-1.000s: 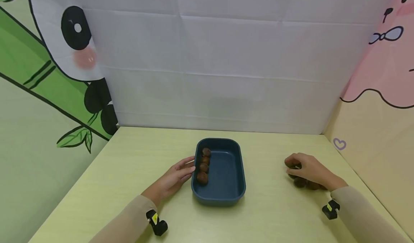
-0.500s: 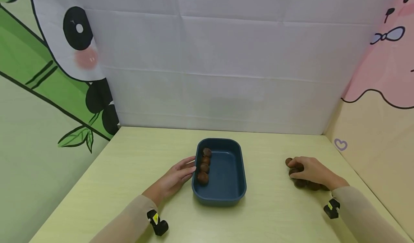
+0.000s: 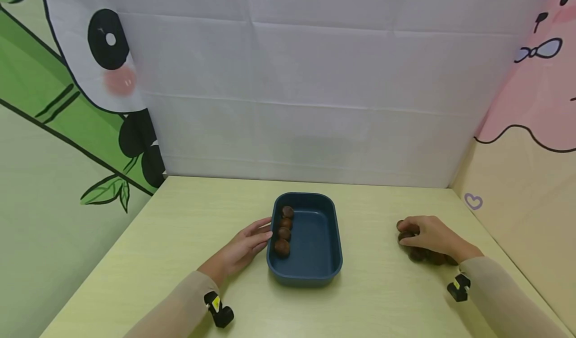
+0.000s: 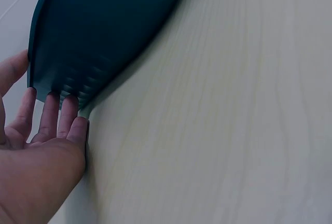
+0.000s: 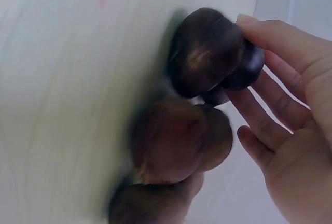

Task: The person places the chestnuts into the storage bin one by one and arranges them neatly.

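Observation:
A dark blue rectangular tray [image 3: 315, 248] stands on the table, with a row of several brown chestnuts [image 3: 282, 248] along its left side. My left hand [image 3: 240, 250] touches the tray's left wall with outstretched fingers; in the left wrist view the fingertips [image 4: 70, 102] meet the wall. To the right, my right hand [image 3: 434, 235] is at a cluster of chestnuts [image 3: 417, 254], partly hidden beneath it. Thumb and fingers pinch a dark chestnut [image 5: 250, 67] in the right wrist view. Other chestnuts [image 5: 171, 141] lie close beside it, slightly blurred.
Pale yellow table [image 3: 360, 303] surrounds the tray and extends between it and the cluster. A white cloth backdrop [image 3: 292, 103] rises behind the table. Printed side panels, one with a panda and bamboo [image 3: 90, 128], border left and right.
My right hand first draws back from the far end of the cluster, then shifts slightly left, with a chestnut moving along with it. The left hand and tray stay put.

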